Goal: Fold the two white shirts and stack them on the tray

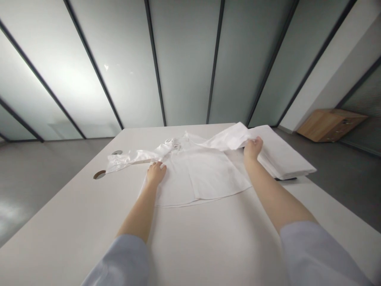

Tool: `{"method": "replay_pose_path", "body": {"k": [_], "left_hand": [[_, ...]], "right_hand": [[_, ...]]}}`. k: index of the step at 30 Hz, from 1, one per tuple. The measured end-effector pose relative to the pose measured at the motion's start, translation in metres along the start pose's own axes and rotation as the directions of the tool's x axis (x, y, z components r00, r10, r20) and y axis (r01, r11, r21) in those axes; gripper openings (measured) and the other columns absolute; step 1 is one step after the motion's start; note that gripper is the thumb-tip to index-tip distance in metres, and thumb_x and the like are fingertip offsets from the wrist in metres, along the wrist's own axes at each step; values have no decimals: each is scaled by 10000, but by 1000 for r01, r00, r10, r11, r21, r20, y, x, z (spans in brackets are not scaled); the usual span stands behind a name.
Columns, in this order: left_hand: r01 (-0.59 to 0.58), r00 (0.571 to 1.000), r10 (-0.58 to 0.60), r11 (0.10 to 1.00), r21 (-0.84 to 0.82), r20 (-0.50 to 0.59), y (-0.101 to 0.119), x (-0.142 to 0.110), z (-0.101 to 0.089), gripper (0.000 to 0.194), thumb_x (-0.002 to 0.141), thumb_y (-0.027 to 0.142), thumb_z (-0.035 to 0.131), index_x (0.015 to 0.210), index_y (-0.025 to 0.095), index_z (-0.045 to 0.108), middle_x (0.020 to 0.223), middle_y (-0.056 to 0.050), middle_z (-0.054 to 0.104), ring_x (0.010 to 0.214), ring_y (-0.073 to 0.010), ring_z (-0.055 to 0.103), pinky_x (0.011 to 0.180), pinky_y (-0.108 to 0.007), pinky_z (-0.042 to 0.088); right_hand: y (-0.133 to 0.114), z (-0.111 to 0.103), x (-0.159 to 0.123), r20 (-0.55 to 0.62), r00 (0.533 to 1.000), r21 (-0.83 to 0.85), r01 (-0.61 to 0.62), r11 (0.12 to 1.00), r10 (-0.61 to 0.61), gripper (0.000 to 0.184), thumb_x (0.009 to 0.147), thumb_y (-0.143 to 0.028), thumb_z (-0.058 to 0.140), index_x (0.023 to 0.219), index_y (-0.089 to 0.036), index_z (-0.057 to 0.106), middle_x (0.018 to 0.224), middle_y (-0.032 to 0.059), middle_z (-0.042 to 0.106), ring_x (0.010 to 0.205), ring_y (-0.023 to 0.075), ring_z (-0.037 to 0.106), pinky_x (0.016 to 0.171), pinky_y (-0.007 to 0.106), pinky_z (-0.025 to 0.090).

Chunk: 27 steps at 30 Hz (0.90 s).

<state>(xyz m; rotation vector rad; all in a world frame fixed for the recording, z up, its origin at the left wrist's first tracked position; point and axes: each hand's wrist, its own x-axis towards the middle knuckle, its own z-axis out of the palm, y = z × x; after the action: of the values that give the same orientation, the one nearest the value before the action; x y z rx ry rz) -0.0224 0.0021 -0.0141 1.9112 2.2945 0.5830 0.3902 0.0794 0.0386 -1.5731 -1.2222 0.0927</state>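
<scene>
A white shirt [193, 174] lies spread on the table, its gathered collar end away from me and its hem towards me. Its left sleeve [135, 157] stretches out crumpled and shiny across the tabletop. My right hand [253, 149] is closed on the end of the right sleeve [228, 137], which it holds slightly raised beside a folded white stack. At the shirt's left side, just below the sleeve, my left hand [156, 173] has its fingers curled on the fabric. Its fingertips are partly hidden.
The folded white cloth stack [282, 149] sits at the table's right edge, with something dark under it. Two round holes, the nearer being a cable hole [99, 174], mark the left of the white table [208, 242]. A wooden cabinet [327, 125] stands beyond, by frosted glass panels [187, 59].
</scene>
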Motion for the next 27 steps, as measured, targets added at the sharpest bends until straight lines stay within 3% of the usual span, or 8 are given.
{"method": "replay_pose_path", "body": {"k": [2, 4, 6, 8, 11, 13, 22, 27], "left_hand": [[-45, 999, 42, 994, 99, 24, 10, -6, 3, 495, 883, 399, 451, 1305, 160, 546, 1359, -169, 544, 1265, -299, 489, 1031, -415, 372], [-103, 993, 91, 982, 157, 80, 20, -12, 7, 574, 892, 453, 443, 1386, 161, 463, 1476, -180, 417, 1361, -309, 380, 1082, -451, 314], [-161, 979, 131, 967, 196, 155, 27, -15, 11, 627, 904, 513, 409, 1430, 173, 403, 1539, -181, 309, 1418, -319, 280, 1108, -497, 262], [-197, 965, 149, 953, 228, 214, 31, -18, 13, 647, 912, 557, 366, 1445, 191, 381, 1560, -177, 261, 1438, -334, 226, 1109, -547, 234], [-216, 957, 151, 940, 265, 247, 31, -19, 14, 665, 921, 579, 320, 1459, 190, 364, 1567, -179, 241, 1444, -349, 203, 1106, -578, 216], [-219, 956, 148, 934, 281, 254, 30, -19, 13, 677, 927, 581, 301, 1469, 178, 347, 1568, -185, 234, 1444, -354, 197, 1105, -583, 212], [-339, 926, 263, 897, 285, 271, 20, -41, -8, 646, 905, 575, 390, 1421, 187, 398, 1471, -194, 411, 1335, -348, 399, 1020, -496, 355], [-368, 899, 267, 890, 268, 347, 17, -58, -45, 581, 874, 596, 436, 1299, 209, 526, 1081, -150, 684, 1027, -320, 640, 867, -401, 449]], "right_hand": [[9, -17, -3, -187, 982, -10, -16, 1000, 14, 584, 818, -193, 295, 1398, -131, 317, 1327, 174, 472, 1247, 269, 445, 1021, 480, 367], [12, -19, -19, -177, 981, -13, 77, 997, -78, 552, 813, -238, 366, 1352, -119, 392, 1326, 185, 484, 1248, 280, 449, 1034, 472, 363], [11, -11, -43, 62, 972, -27, 230, 973, -228, 436, 832, -263, 387, 1228, -145, 526, 1214, 159, 585, 1174, 272, 521, 1012, 444, 396], [9, 2, -67, 361, 877, -38, 355, 934, -318, 362, 854, -263, 401, 1147, -178, 596, 1165, 129, 636, 1150, 256, 553, 1010, 421, 407], [9, 19, -95, 640, 709, -147, 491, 859, -296, 374, 867, -278, 487, 1210, -176, 597, 1328, 142, 567, 1274, 260, 477, 1056, 418, 365], [8, 24, -104, 725, 652, -240, 541, 806, -222, 408, 890, -302, 507, 1272, -174, 569, 1411, 153, 497, 1328, 266, 426, 1070, 416, 342], [-16, -12, -125, 795, 587, -370, 671, 643, -155, 286, 904, -386, 505, 1025, -189, 673, 1094, 153, 671, 1039, 282, 610, 882, 377, 417], [-31, -41, -133, 803, 593, -418, 635, 649, -62, 317, 856, -501, 549, 910, -223, 691, 871, 126, 717, 809, 277, 666, 732, 361, 428]]}}
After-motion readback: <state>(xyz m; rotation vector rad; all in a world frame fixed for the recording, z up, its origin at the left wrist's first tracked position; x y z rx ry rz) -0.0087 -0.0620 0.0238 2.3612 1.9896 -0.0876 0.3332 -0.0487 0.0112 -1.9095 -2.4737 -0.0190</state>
